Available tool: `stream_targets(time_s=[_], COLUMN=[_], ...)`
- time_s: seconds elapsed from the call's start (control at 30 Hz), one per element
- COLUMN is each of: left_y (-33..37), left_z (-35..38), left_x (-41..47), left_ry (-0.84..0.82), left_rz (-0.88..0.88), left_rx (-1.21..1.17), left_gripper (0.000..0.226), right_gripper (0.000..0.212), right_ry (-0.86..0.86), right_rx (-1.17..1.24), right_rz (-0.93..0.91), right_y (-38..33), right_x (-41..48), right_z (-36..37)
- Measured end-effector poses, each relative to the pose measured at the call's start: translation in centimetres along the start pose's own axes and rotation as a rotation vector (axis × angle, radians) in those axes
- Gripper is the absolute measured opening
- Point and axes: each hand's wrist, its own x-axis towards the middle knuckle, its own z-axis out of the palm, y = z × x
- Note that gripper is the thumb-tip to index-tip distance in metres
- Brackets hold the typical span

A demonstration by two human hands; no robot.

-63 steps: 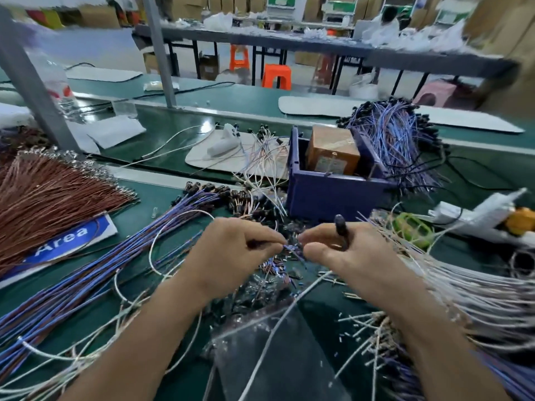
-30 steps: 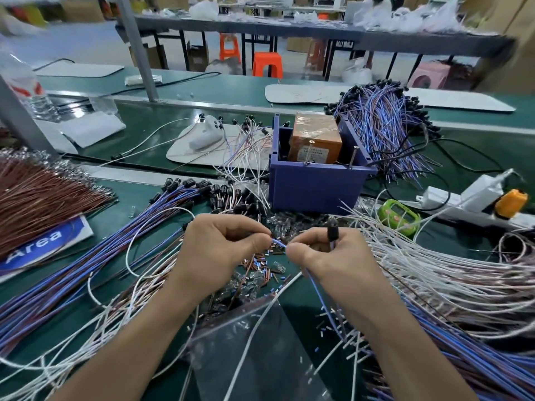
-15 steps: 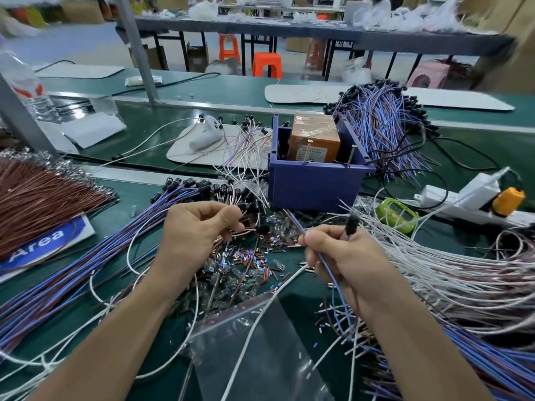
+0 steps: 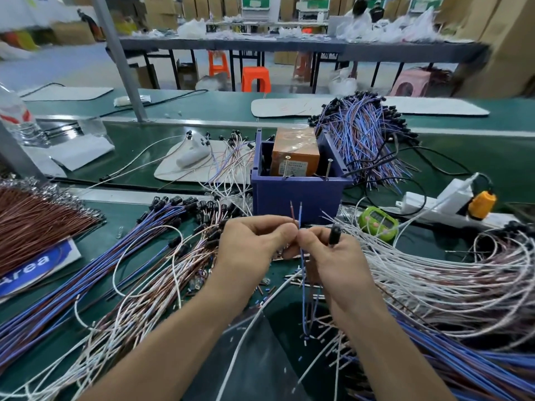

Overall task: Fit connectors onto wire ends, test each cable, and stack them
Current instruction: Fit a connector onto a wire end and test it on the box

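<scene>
Now that left hand (image 4: 254, 244) is back from reach toward ten o'clock, we pinch wire pair (image 4: 296, 212) between both hands' fingertips, bare tips pointing twelve o'clock, in front of blue box (image 4: 295, 195). Right hand (image 4: 333, 261) also grips black connector (image 4: 334, 234); fitting comes next, we judge.

Green desk (image 4: 463, 151): bottle (image 4: 14, 117) far left, blue sign (image 4: 37, 264), green timer (image 4: 376, 222), white power strip (image 4: 434, 204); orange stools (image 4: 256, 79), cartons (image 4: 162, 10) beyond.
</scene>
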Motion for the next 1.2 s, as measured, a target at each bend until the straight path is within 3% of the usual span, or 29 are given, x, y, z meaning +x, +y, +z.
stream_targets(time_s=[0.2, 0.4, 0.5, 0.9, 1.2], left_y=[1.5, 1.2, 0.3, 0.3, 0.2], left_z=[1.5, 2.5, 2.8, 3.3, 3.8], left_x=[2.5, 4.6, 4.7, 5.1, 5.1], left_ry=[0.213, 0.364, 0.366, 0.363, 0.347], left_rz=[-0.114, -0.147, -0.136, -0.087, -0.03], left_rx=[-0.16, -0.141, -0.083, -0.079, 0.024], left_gripper=[0.016, 0.032, 0.046, 0.045, 0.042], right_gripper=[0.027, 0.032, 0.035, 0.046, 0.036], right_ry=[0.287, 0.339, 0.356, 0.354, 0.385], right_rx=[0.111, 0.212, 0.226, 0.305, 0.387], right_rz=[-0.058, -0.028, -0.04, -0.059, -0.034], right_y=[0.0, 0.2, 0.3, 0.5, 0.8], right_x=[1.1, 1.7, 2.2, 2.9, 4.2], right_z=[-1.2, -2.2, -2.6, -3.1, -3.4])
